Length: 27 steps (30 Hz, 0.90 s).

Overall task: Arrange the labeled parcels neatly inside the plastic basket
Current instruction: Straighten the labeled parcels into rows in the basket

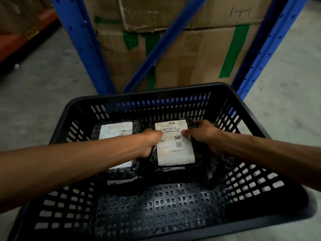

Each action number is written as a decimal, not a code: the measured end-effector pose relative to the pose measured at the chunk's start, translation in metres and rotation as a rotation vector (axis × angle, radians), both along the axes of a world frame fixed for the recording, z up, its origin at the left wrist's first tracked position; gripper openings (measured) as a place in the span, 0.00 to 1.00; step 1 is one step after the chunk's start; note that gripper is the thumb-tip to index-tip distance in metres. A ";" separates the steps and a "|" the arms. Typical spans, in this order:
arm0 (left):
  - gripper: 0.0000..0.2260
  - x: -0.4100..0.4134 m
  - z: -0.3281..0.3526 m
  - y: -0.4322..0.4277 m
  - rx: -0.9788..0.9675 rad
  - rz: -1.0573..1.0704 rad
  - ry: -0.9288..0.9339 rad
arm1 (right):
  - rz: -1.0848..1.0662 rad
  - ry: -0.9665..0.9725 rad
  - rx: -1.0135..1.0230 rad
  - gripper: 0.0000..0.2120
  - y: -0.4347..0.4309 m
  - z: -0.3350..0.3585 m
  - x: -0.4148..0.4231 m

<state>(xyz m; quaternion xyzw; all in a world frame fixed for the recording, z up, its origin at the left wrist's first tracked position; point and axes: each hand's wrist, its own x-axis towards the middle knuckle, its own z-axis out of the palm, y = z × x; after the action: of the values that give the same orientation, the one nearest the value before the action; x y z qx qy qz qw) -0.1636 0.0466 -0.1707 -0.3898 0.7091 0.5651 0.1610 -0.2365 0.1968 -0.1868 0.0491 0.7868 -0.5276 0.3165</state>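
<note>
Near half of basket floor is bare. Two labeled parcels sit side by side along far wall, labels up. Left parcel lies flat, partly under the forearm. Right parcel is held from both sides: left hand fingers curled closed on its left edge, right hand fingers wrapped on its right edge. Judging by this, approx. 2 placed, right one needs squaring; no other parcels in view, so can't tell what's left.

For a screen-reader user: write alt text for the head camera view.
Two bare hands, the left hand and right hand, grip a black plastic-wrapped parcel with a white shipping label inside a black slotted plastic basket. A second labelled black parcel lies to its left. Taped cardboard boxes on blue metal racking stand behind.
</note>
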 end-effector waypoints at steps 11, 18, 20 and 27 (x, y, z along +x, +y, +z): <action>0.17 -0.013 -0.032 0.000 -0.088 -0.042 -0.076 | 0.127 0.077 0.283 0.23 -0.020 -0.033 -0.009; 0.37 -0.003 0.004 0.032 -0.407 -0.066 0.154 | 0.559 0.443 0.673 0.22 -0.002 0.036 -0.014; 0.35 0.005 0.025 0.049 -0.300 -0.070 0.285 | 0.692 0.648 0.754 0.19 0.013 0.064 -0.014; 0.10 0.068 -0.020 0.093 -0.076 -0.219 -0.010 | 1.109 0.946 0.780 0.22 0.083 0.085 0.015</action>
<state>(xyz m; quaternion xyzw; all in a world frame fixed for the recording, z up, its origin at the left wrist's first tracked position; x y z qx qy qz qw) -0.0956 0.1392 -0.1903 -0.3189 0.7675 0.5147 0.2104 -0.2218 0.2796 -0.1017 -0.4673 0.8735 0.0510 0.1265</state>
